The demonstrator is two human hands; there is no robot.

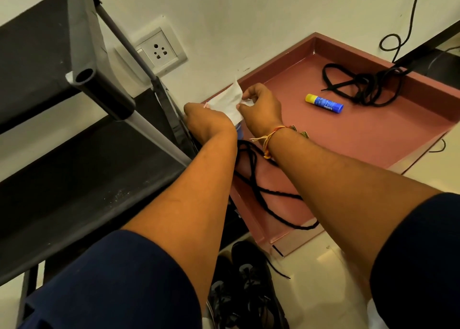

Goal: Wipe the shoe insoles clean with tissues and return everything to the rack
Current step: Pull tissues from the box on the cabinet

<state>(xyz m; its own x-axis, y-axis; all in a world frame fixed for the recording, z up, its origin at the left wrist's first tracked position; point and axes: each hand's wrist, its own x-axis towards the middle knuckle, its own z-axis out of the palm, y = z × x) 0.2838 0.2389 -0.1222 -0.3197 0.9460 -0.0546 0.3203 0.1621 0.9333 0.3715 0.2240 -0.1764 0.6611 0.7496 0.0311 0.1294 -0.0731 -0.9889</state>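
Tissue is pinched by right hand | left hand: grip is hidden, cannot be told | both are held over red tray beside rack

Warm, fairly dim indoor light; faint sheen on tray; rack bowed by wide-angle lens; sleeves soft.

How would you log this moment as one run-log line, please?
left hand: holds tissue | right hand: pinches tissue | glue stick: in tray
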